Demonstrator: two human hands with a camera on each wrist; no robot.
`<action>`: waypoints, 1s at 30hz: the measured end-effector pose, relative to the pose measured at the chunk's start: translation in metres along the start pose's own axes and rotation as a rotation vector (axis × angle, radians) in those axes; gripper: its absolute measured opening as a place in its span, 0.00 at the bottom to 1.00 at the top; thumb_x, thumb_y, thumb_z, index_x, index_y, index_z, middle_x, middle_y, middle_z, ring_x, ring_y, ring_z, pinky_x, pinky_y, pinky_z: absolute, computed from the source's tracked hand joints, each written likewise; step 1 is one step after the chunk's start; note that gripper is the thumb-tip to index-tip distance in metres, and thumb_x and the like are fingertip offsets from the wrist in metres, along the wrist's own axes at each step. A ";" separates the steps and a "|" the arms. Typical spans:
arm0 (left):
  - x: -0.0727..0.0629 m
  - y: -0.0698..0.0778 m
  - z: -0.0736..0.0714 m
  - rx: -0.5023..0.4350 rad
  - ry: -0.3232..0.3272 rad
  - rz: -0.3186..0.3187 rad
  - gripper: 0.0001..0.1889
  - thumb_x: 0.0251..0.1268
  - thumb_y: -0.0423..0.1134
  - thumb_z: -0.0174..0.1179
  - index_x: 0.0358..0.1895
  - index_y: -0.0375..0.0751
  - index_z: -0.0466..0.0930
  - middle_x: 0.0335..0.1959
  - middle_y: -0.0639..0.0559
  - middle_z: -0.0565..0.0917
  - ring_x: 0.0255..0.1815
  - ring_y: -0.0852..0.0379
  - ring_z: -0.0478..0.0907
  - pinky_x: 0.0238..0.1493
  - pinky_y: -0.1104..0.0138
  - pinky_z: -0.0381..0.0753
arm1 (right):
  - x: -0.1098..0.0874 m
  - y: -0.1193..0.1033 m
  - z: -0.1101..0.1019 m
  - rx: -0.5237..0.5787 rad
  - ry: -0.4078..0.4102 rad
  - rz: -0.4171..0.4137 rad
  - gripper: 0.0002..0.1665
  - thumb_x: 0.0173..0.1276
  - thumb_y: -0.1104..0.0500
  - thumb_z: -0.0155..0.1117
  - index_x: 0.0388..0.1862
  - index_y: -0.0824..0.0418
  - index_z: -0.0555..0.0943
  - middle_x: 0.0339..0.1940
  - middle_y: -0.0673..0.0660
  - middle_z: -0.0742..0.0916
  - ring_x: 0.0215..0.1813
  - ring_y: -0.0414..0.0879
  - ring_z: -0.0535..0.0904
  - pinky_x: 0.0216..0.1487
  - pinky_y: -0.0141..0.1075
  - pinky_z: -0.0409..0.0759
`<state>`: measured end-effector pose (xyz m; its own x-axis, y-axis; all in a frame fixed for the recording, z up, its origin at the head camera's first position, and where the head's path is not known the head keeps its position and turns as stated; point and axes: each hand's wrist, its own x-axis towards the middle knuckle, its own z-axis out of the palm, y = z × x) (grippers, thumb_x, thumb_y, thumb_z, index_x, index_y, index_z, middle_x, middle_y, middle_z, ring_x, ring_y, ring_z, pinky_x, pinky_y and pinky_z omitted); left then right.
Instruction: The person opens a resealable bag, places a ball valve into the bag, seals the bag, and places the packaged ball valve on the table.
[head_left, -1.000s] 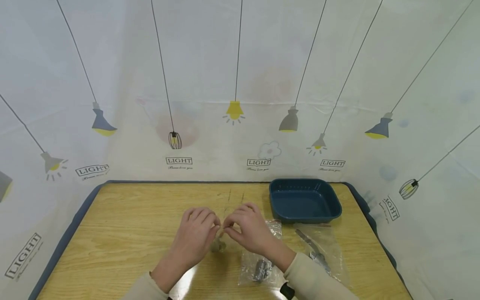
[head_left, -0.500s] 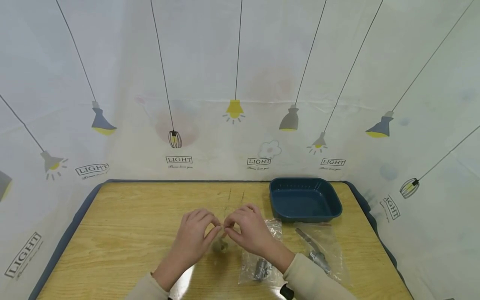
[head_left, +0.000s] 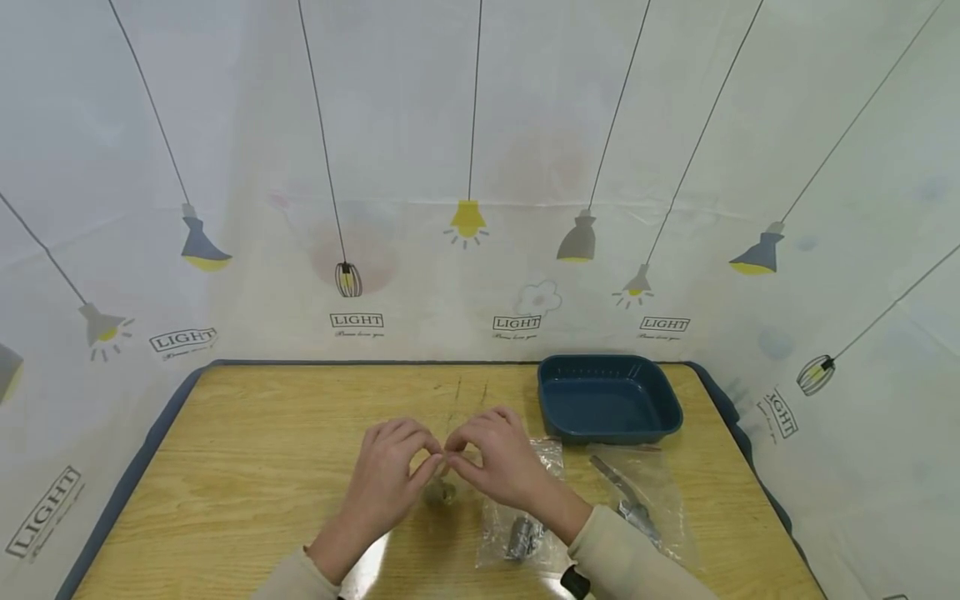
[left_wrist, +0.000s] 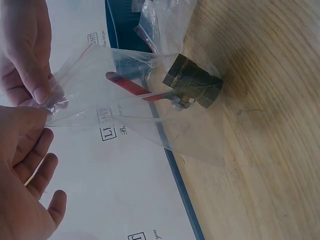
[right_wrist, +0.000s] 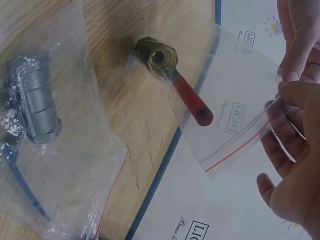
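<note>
A clear zip bag (right_wrist: pixel 220 142) with a red seal line hangs between my hands at the middle of the table. Inside it is a brass ball valve (left_wrist: pixel 192 82) with a red lever handle (right_wrist: pixel 192 100). My left hand (head_left: pixel 388 479) pinches the bag's top edge between thumb and forefinger, its other fingers loosely bent. Close beside it, my right hand (head_left: pixel 498 458) pinches the same edge, fingertips almost meeting the left ones. In the left wrist view the valve sits at the bag's bottom, low over the wood; whether it touches the table I cannot tell. The head view shows the valve only dimly.
On the table under my right forearm lies a zip bag (head_left: pixel 491 521) with a grey metal valve (right_wrist: pixel 37 97) and a blue lever (right_wrist: pixel 27 185). Further right lies another bag (head_left: pixel 663 483) with a metal valve (head_left: pixel 637 517). A dark blue dish (head_left: pixel 611 404) stands at the back right.
Both hands stay almost in place. The left thumb has dropped away from the bent fingers, widening the gap above it, and the bagged valve has shifted slightly.
</note>
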<state>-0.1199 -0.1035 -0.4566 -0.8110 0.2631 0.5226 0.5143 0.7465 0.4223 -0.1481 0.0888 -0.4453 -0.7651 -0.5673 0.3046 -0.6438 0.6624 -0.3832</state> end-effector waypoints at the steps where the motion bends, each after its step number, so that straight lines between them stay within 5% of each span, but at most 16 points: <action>1: 0.000 0.000 0.001 0.001 0.010 0.008 0.08 0.53 0.39 0.72 0.28 0.55 0.81 0.35 0.63 0.83 0.46 0.55 0.80 0.54 0.52 0.73 | 0.000 0.000 0.000 -0.001 -0.002 -0.004 0.06 0.68 0.46 0.63 0.38 0.43 0.84 0.35 0.37 0.86 0.45 0.36 0.79 0.66 0.49 0.67; 6: 0.000 -0.002 0.003 0.010 0.044 0.035 0.09 0.50 0.38 0.73 0.28 0.53 0.81 0.34 0.62 0.83 0.45 0.55 0.80 0.53 0.52 0.73 | 0.002 -0.001 0.000 -0.008 -0.009 -0.011 0.04 0.67 0.47 0.65 0.36 0.43 0.84 0.34 0.36 0.86 0.44 0.36 0.78 0.65 0.48 0.67; 22: -0.001 -0.001 0.000 0.001 -0.033 -0.009 0.06 0.58 0.42 0.69 0.29 0.56 0.81 0.36 0.64 0.83 0.48 0.55 0.79 0.55 0.52 0.73 | 0.003 -0.004 0.002 -0.017 -0.014 0.007 0.02 0.64 0.51 0.68 0.32 0.41 0.83 0.32 0.36 0.86 0.45 0.37 0.78 0.64 0.50 0.67; 30: -0.002 -0.003 0.003 -0.017 -0.003 -0.017 0.06 0.56 0.39 0.70 0.29 0.54 0.82 0.36 0.60 0.84 0.48 0.52 0.80 0.55 0.50 0.73 | 0.001 0.001 0.001 -0.006 -0.055 0.042 0.02 0.64 0.50 0.68 0.33 0.42 0.83 0.33 0.36 0.86 0.45 0.37 0.78 0.65 0.51 0.67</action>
<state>-0.1206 -0.1045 -0.4612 -0.8205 0.2522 0.5130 0.5048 0.7406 0.4434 -0.1492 0.0884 -0.4466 -0.7893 -0.5652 0.2398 -0.6116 0.6888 -0.3892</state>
